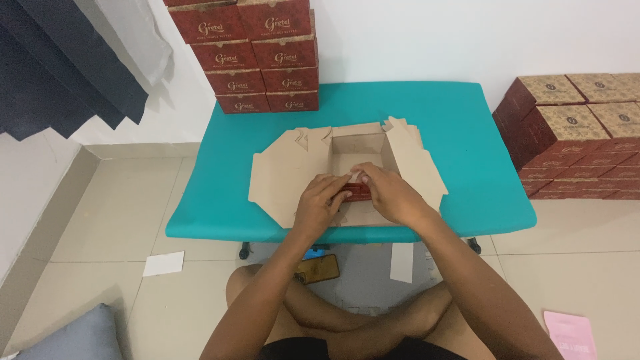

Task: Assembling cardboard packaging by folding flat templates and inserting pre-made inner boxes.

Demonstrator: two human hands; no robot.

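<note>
Both hands are working on a half-folded cardboard box (357, 150) sitting on top of a pile of flat box blanks (280, 177) in the middle of the teal tabletop (467, 127). The left hand (319, 205) and right hand (390, 193) are both pinching the near wall of the box, its red printed side showing between the fingers. Finished red boxes (263, 57) are stacked at the back left, with another stack (580, 133) off to the right.

Surroundings: stock and floor items

Red boxes (257, 57) stacked at the teal surface's (467, 133) far left corner. Patterned boxes (580, 133) stacked on the floor, right. Phone (318, 269), white paper (164, 263), pink sheet (572, 335), grey cushion (73, 337) on floor tiles.
</note>
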